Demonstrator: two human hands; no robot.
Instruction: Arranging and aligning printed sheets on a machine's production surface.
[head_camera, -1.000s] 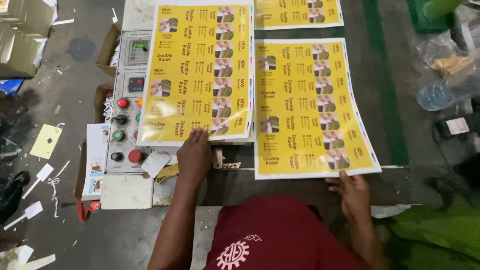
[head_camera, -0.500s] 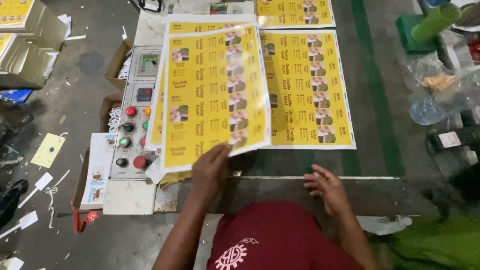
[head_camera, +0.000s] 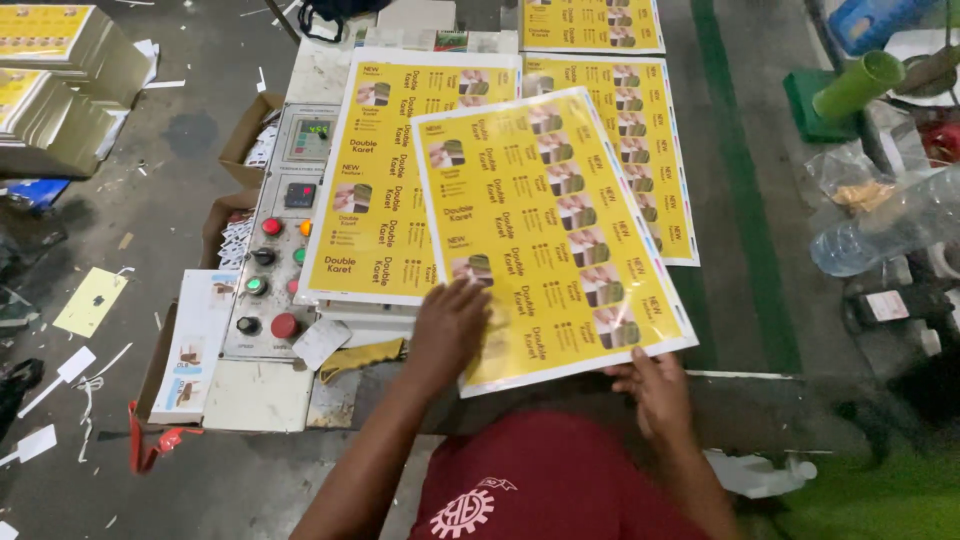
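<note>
A large yellow printed sheet (head_camera: 545, 230) with rows of small pictures is lifted and tilted over the table. My left hand (head_camera: 452, 322) lies flat on its near left corner. My right hand (head_camera: 655, 385) grips its near edge from below, at the right. Under and to the left of it sits a stack of the same yellow sheets (head_camera: 385, 185). Another yellow sheet (head_camera: 655, 150) lies flat on the right part of the table, partly covered by the lifted one.
A grey control panel (head_camera: 280, 235) with red, green and black buttons sits left of the stack. A clear plastic bottle (head_camera: 880, 230) and a green roll (head_camera: 860, 85) are at the right. More yellow stacks (head_camera: 60, 60) stand at top left. Paper scraps litter the floor.
My left hand has lifted the top sheet off the left stack and swung it rightwards over the right sheet. My right hand left that sheet's edge and took the lifted sheet's near edge.
</note>
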